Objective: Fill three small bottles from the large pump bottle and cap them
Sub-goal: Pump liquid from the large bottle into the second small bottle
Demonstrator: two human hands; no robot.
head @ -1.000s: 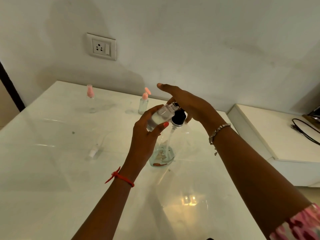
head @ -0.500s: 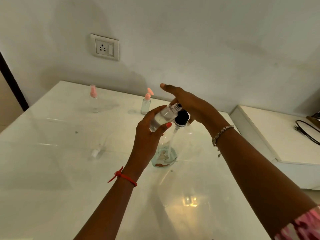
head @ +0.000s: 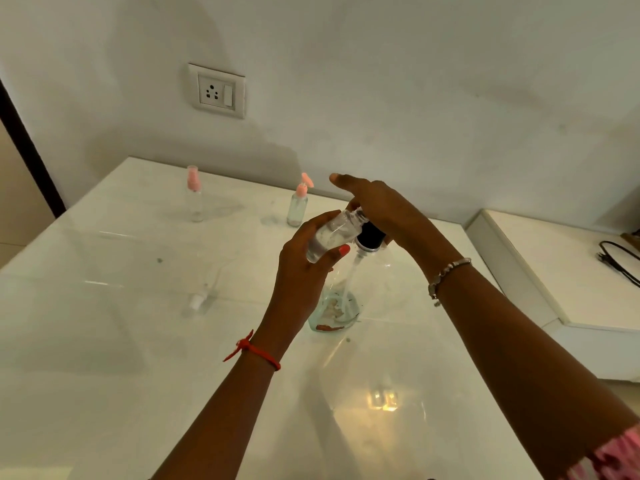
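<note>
Hands point(head: 304, 275) point(head: 384, 209) on small bottle point(head: 329, 237) and pump point(head: 370, 236), spout hidden

A plain pale wall point(head: 381, 81) rises behind the far edge of my glossy white worktop point(head: 104, 323). A white socket plate point(head: 217, 90) with a switch sits on the wall above the far left corner. A dark strip point(head: 31, 150) slants down at the left. Off the right edge stands a lower white unit point(head: 561, 271) with a black cable point(head: 620, 261) on it. A warm glint point(head: 382, 400) shows toward the near edge.
</note>
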